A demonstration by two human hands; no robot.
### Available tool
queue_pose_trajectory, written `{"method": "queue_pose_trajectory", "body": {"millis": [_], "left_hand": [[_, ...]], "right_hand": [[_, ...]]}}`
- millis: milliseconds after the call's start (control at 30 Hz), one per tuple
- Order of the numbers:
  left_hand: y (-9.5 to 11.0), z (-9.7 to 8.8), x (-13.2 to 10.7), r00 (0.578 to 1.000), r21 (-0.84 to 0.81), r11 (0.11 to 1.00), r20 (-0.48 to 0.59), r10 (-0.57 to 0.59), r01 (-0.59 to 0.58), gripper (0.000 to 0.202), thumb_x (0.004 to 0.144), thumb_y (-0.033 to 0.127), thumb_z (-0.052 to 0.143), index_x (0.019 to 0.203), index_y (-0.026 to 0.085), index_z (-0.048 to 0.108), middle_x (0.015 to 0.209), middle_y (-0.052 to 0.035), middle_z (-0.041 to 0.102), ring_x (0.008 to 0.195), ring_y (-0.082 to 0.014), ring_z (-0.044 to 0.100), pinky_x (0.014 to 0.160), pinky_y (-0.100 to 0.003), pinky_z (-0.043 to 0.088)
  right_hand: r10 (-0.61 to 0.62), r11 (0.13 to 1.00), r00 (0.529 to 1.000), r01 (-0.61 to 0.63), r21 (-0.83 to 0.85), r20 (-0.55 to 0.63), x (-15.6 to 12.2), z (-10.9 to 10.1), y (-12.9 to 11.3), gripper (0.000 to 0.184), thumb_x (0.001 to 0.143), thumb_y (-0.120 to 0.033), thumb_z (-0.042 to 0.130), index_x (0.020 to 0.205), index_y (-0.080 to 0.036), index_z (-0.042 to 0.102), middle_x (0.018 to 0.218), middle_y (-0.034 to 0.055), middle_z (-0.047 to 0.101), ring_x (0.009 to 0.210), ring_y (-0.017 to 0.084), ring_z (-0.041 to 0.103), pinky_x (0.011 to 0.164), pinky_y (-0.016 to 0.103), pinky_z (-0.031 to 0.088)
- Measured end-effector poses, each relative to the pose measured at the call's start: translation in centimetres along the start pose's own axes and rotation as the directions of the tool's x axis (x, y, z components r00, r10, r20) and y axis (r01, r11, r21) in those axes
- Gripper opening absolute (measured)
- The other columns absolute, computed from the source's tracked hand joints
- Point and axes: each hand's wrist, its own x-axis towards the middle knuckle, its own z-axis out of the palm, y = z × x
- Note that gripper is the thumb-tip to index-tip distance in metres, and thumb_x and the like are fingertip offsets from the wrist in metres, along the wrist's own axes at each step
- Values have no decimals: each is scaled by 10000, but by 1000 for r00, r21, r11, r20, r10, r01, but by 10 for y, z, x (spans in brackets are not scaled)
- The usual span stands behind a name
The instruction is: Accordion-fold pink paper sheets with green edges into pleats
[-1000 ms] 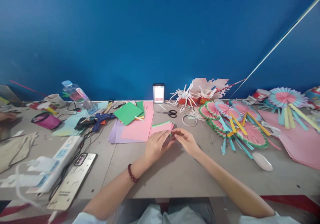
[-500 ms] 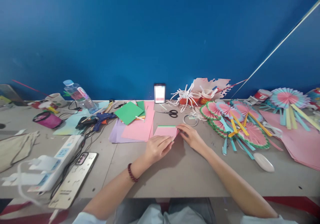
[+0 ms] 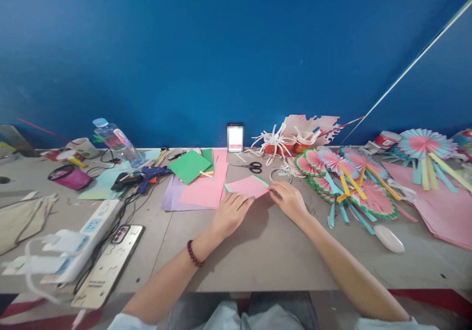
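A pink paper sheet with a green edge lies on the grey table in front of me. My left hand rests on its near left edge with fingers pressed onto the paper. My right hand pinches the sheet's right corner, fingers curled. A red bead bracelet sits on my left wrist.
Loose pink, purple and green sheets lie behind the hands. Scissors, a tape ring, a propped phone and cups of paper strips stand further back. Finished paper fans fill the right. A power strip, glue gun and bottle are left.
The folded pink piece has been opened out flat; my right hand slid rightward along it while my left hand stayed on the near edge.
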Motion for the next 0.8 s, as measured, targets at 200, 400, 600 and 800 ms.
{"method": "queue_pose_trajectory", "body": {"millis": [200, 400, 600, 800], "left_hand": [[-13, 8, -3, 981, 165, 985, 172, -87, 59, 204, 909, 68, 441, 973, 167, 608, 896, -69, 622, 831, -199, 585, 729, -332, 459], [-18, 17, -7, 919, 165, 980, 357, -166, 113, 243, 897, 46, 406, 848, 161, 614, 799, -63, 607, 786, -212, 568, 691, -339, 457], [-22, 19, -10, 912, 59, 976, 348, -218, 211, 292, 882, 22, 396, 957, 179, 630, 850, -49, 624, 803, -202, 587, 687, -313, 470], [-31, 17, -8, 867, -145, 884, 318, -384, 445, 231, 926, 140, 442, 886, 171, 667, 899, -43, 689, 874, -189, 629, 786, -291, 483]], "right_hand": [[-70, 990, 988, 86, -115, 135, -3, 9, -4, 275, 956, -236, 402, 925, -219, 675, 938, 83, 703, 871, 218, 631, 805, 346, 496], [-91, 978, 956, 139, -157, 278, -2, 12, -6, 212, 921, -187, 472, 884, -199, 681, 876, 87, 705, 885, 229, 627, 816, 357, 488], [0, 999, 956, -16, 52, 293, -1, 12, -2, 192, 906, -205, 499, 896, -199, 691, 894, 73, 719, 873, 214, 652, 815, 345, 499], [145, 937, 953, -218, 273, 265, 4, 14, 5, 205, 859, -258, 529, 811, -208, 722, 862, 60, 749, 835, 210, 680, 813, 334, 509]]}}
